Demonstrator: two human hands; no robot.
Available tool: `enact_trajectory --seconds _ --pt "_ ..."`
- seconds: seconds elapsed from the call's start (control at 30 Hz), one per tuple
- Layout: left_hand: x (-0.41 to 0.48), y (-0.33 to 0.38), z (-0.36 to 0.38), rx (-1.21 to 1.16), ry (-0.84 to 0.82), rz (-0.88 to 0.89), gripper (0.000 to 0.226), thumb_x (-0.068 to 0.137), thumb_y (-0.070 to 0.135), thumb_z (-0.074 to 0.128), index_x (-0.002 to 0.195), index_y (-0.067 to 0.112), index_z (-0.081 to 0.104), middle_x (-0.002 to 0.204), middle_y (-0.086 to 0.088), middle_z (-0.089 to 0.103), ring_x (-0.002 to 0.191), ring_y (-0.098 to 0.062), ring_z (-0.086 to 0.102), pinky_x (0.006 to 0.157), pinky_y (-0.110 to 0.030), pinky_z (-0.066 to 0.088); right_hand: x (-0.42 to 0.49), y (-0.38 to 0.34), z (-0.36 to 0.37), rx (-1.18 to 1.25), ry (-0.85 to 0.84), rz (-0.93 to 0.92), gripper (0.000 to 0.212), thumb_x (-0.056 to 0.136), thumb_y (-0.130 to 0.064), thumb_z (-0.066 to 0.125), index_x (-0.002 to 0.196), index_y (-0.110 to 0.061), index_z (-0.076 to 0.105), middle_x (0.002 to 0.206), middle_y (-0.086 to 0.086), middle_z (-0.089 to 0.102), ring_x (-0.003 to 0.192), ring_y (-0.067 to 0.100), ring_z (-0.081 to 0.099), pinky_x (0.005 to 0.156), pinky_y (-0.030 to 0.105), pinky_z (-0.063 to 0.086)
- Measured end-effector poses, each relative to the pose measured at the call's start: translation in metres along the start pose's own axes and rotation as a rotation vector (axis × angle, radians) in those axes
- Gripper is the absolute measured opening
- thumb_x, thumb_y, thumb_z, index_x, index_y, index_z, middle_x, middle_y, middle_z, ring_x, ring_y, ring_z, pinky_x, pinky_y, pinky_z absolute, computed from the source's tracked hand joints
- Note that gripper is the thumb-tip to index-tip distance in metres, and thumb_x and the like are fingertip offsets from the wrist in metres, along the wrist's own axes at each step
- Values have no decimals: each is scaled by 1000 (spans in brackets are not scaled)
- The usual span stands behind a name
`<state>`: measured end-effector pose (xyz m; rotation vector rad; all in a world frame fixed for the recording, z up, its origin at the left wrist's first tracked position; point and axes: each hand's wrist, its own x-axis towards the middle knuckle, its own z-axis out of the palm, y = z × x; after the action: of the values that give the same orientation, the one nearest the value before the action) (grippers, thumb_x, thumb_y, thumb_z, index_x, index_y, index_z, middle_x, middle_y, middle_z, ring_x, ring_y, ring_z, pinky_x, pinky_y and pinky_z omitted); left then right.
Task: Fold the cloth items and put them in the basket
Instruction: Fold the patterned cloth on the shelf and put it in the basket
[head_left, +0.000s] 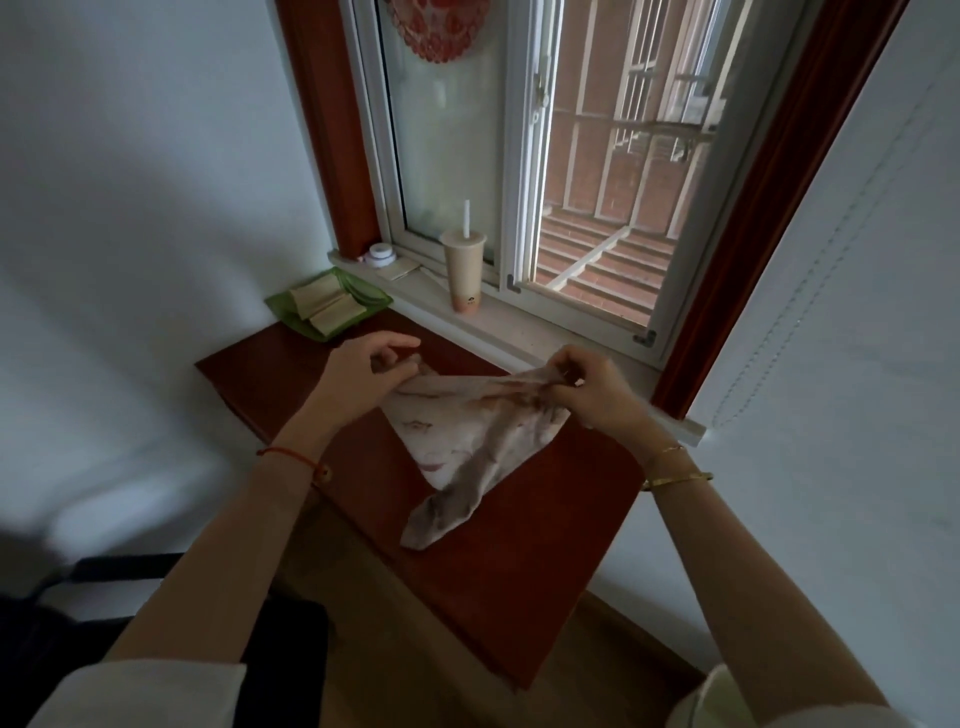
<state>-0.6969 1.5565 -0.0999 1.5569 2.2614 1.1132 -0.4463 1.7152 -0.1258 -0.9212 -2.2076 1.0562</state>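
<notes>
Trouble first, from the head view. Cloth (467, 441) stretched by its upper edge just on the near side of the cup (464, 270), lower part lying on the tabletop (545, 545), one long tail trailing away from the cup toward the tabletop's near edge. Could slip over that edge if tugged any further from the cup, thanks to the thin, limp fabric and the smooth red surface. Could also fold crooked: upper edge bunched and twisted at the right end, so corners unlikely to meet without smoothing. Cup upright with a straw on the sill, close beyond the hands; a careless lift or flick of the cloth toward it liable to tip it and wet the lot. Basket (283, 312), green and shallow, left of the cup and just beside it, already carrying pale folded pieces (327, 306); a loosely folded cloth apt to spring open on top of them.

Then the hands. Left hand (363, 374), near side of the cup and a little left, fingers curled, thumb and fingertips seemingly pinching the cloth's left corner; exact contact hard to make out. Right hand (587, 389), near side of the cup and to the right, closed tight, pinching the gathered right end of the upper edge. Both well apart, cloth taut between them, nothing else held.
</notes>
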Motion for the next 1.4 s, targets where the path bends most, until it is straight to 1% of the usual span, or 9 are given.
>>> enact_trajectory --seconds 0.2,0.37,0.43,0.57,0.67,0.8,1.07,1.27,1.4 --pt "0 23 -37 21 179 66 41 88 15 71 128 10 65 98 -5 62 93 -14 54 70 6 33 2 -45 -42 15 -151 -179 24 76 -10 79 91 -14 60 85 -7 58 76 6 54 70 19 48" --pt "-11 46 -67 -148 212 125 25 89 11 67 114 8 72 107 -15 71 95 -22 62 85 -28 47 -13 -84 -77 139 -302 -280 20 82 -3 73 100 -8 65 99 4 65 95 15 64 87 30 54" --pt "-20 60 -80 -294 179 163 22 91 10 63 111 8 72 108 -14 71 98 -23 64 87 -37 51 -21 -98 -89 179 -314 -326 19 83 1 70 101 -3 65 98 7 65 94 17 65 85 28 55" --pt "-36 85 -98 -483 146 264 23 95 3 55 106 19 68 102 9 69 96 -6 63 80 -20 53 -36 -124 -110 242 -311 -416 15 83 6 65 97 -1 63 94 7 61 91 15 62 85 28 53" --pt "-45 99 -106 -695 74 298 18 93 1 54 107 10 60 112 -7 66 102 -16 63 83 -24 54 -47 -140 -124 299 -326 -452 15 82 1 64 96 -2 61 94 5 60 92 18 61 84 26 53" --pt "-54 109 -122 -888 -41 329 33 80 22 74 107 12 58 105 -4 70 101 -19 66 80 -28 56 -57 -154 -139 310 -317 -525 15 82 3 64 94 -5 61 92 1 63 88 15 62 79 21 51" --pt "-22 91 -95 -585 77 274 42 87 -3 66 123 17 66 115 -5 73 101 -17 69 85 -23 54 -22 -129 -132 273 -246 -366 14 83 3 64 96 1 63 93 3 65 89 15 65 78 22 54" --pt "34 23 -20 -341 155 79 38 81 -5 73 117 3 70 108 -7 72 87 17 64 81 -4 48 52 -39 -85 2 -131 -127 19 81 -1 73 90 -17 70 90 1 68 85 15 64 82 32 53" --pt "76 -22 28 -322 168 -81 37 77 -3 74 112 7 72 100 -8 74 81 9 67 83 -14 54 94 4 -45 -172 -18 -70 19 81 -3 71 82 -21 69 83 -4 64 69 -3 56 69 12 43"
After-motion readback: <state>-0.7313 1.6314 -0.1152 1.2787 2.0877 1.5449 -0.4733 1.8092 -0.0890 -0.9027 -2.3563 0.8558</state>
